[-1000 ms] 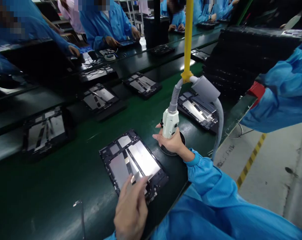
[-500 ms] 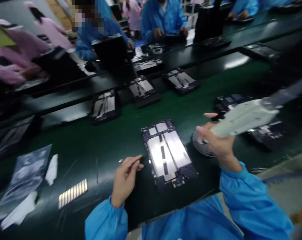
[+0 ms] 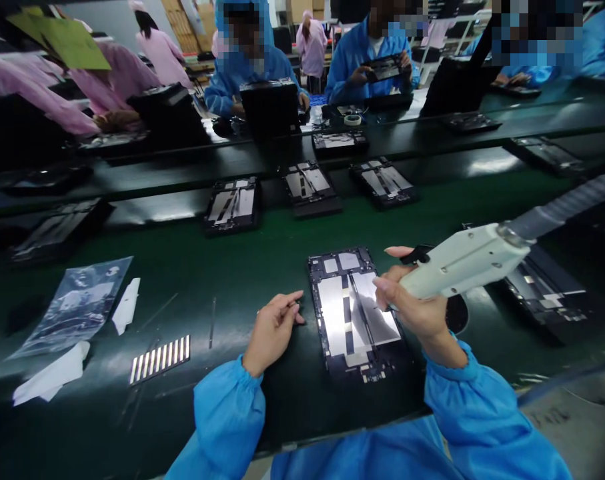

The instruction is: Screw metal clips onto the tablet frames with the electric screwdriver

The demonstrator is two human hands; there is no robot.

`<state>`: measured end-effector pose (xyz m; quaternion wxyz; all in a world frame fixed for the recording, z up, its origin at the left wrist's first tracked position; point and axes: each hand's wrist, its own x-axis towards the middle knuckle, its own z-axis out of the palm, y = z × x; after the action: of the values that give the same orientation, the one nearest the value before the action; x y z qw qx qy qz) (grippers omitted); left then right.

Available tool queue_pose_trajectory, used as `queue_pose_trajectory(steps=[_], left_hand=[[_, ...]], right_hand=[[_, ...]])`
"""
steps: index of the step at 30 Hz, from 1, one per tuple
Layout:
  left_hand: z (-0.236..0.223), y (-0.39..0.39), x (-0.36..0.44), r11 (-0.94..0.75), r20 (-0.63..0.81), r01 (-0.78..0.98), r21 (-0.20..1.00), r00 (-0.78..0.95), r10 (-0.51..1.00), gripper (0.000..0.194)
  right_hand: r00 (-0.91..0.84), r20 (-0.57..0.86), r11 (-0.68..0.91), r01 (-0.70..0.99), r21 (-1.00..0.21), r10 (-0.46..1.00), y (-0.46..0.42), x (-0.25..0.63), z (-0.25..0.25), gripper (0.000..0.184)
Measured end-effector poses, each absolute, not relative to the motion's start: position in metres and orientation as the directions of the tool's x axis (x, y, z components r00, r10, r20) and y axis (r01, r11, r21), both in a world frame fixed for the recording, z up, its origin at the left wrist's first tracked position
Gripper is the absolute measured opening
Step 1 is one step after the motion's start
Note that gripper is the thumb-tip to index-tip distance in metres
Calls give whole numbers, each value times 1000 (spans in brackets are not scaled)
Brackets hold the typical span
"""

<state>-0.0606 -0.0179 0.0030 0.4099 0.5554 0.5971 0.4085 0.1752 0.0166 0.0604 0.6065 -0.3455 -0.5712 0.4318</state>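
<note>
An opened tablet (image 3: 332, 320) lies in front of me, its silver battery cells, black flex strips and boards exposed. My right hand (image 3: 422, 317) is closed around a pale hand tool (image 3: 465, 260) with a ribbed grey hose (image 3: 572, 207). The tool's front end is hidden by my fingers, over the tablet's right edge. Just left of the tablet is my left hand (image 3: 275, 327), apart from it. Its thumb and fingers are pressed together; whatever lies between them is too small to tell. A round dark dish (image 3: 457, 313) shows partly behind my right wrist.
Several opened tablets stand along the back, one (image 3: 232, 203) at left. Another tablet (image 3: 547, 293) lies at right. A clear plastic bag (image 3: 77, 300), white paper scraps (image 3: 52, 377) and a strip of metallic pieces (image 3: 159, 360) lie at left. Co-workers in blue and pink sit opposite.
My right hand has carried the tool left from over the round dish to the tablet's right edge. The view has shifted. A co-worker opposite has lifted a tablet.
</note>
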Motion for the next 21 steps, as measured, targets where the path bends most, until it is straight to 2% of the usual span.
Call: queue_pose_trajectory(steps=[2, 8, 12, 16, 21], left_hand=[[5, -17, -60, 24, -14, 344, 939, -30, 999, 36], [7, -12, -60, 201, -192, 103, 974, -93, 977, 29], [12, -4, -54, 278, -273, 33, 960, -101, 957, 23], [14, 7, -47, 374, -371, 117, 920, -47, 927, 13], [4, 18, -45, 213, -234, 312, 926, 31, 972, 10]], right_hand=[[-37, 388, 380, -138, -915, 921, 15, 172, 60, 39], [-38, 391, 382, -145, -913, 920, 16, 167, 59, 39], [-67, 379, 364, -163, -917, 923, 18, 158, 59, 39], [-99, 367, 343, -197, -918, 925, 20, 146, 59, 39], [-122, 345, 320, -186, -929, 931, 21, 135, 61, 43]])
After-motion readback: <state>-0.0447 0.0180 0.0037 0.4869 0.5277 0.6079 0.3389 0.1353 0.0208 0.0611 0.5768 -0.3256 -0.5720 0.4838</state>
